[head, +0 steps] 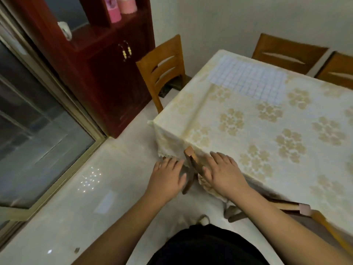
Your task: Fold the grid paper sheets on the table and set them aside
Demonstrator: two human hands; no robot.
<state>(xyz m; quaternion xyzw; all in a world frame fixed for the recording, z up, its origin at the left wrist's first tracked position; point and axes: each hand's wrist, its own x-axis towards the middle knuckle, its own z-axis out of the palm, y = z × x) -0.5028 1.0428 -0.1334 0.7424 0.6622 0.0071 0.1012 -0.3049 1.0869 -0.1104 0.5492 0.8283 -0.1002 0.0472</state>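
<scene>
The paper [248, 78] is likely being felt as very light, thin and floppy, tho this is only a guess; it is prob. easy to crease and easy to tear or crumple if grabbed hard; it may also be sliding on the smooth cloth [248, 131] when pushed. It is best being taken at a corner or edge, w/ a light pinch, & the near edge is prob. the one being reached first.

The paper is looking white w/ a blue and pink grid of small squares; it is being seen flat, not folded yet; it may be more than one sheet, one over the other, but that cannot be told.

It is lying at the far end of the table [158, 121], near the far left corner, well apart from both hands; chairs [162, 69] are being seen just beyond it.

The left hand [168, 175] is being held w/ fingers straight and spread, nothing in it, by the lace hem at the near corner; the right hand [221, 173] is also being held flat, fingers apart, resting on the cloth edge; a chair top [193, 159] is being seen between them.
</scene>
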